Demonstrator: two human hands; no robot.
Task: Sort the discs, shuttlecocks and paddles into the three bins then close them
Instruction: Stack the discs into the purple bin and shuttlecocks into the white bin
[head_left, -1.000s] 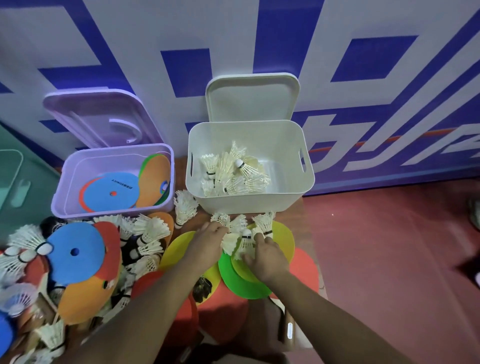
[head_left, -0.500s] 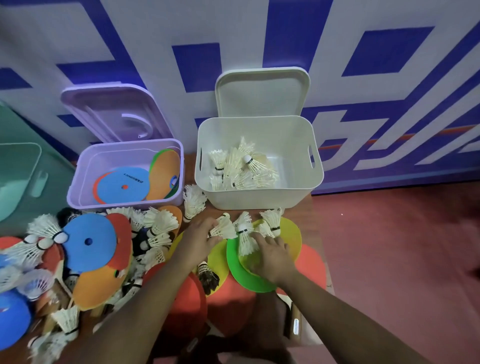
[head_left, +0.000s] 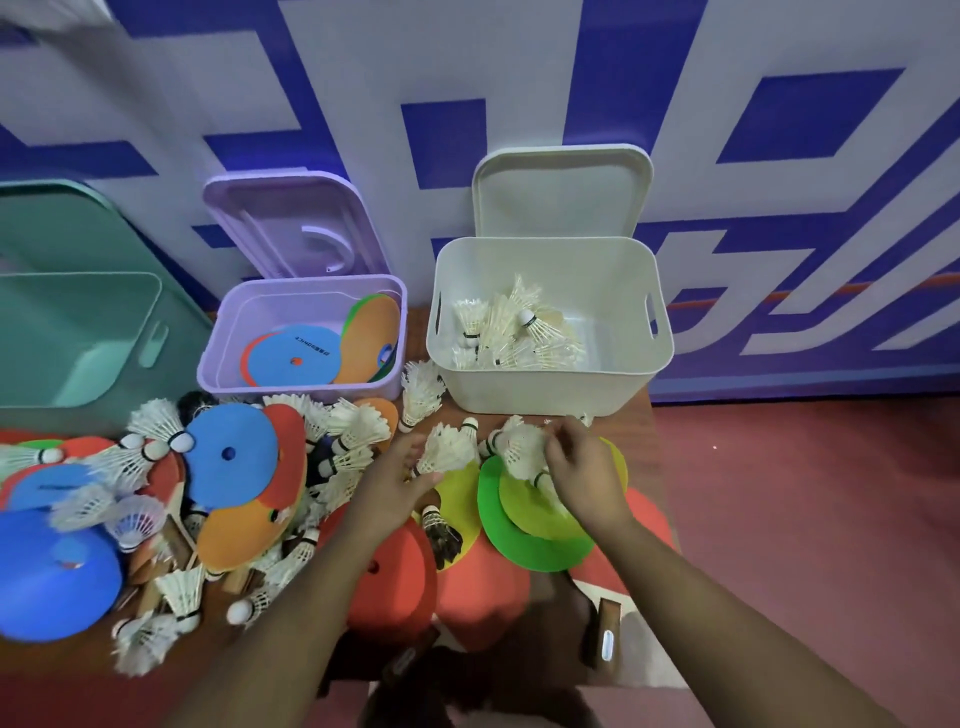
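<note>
A white bin (head_left: 550, 400) with several white shuttlecocks (head_left: 511, 332) inside stands open at the back right. A purple bin (head_left: 291, 384) left of it holds coloured discs (head_left: 296, 358). A green bin (head_left: 78, 338) sits at far left. Just in front of the white bin, my left hand (head_left: 395, 483) holds a bunch of shuttlecocks (head_left: 447, 449). My right hand (head_left: 587, 473) grips another bunch of shuttlecocks (head_left: 519, 447) above a green disc (head_left: 524, 545). More discs (head_left: 228, 457), shuttlecocks and wooden paddle handles (head_left: 171, 540) lie piled at left.
All three lids lean open against the blue and white wall: a white lid (head_left: 561, 192), a purple lid (head_left: 291, 223). Red discs (head_left: 395, 582) lie under my forearms. The table's right edge (head_left: 657, 467) drops to a red floor. A black shuttlecock (head_left: 441, 530) lies between my hands.
Both hands have gathered shuttlecocks off the yellow and green discs and lifted them slightly toward the white bin. The view shifted right and down.
</note>
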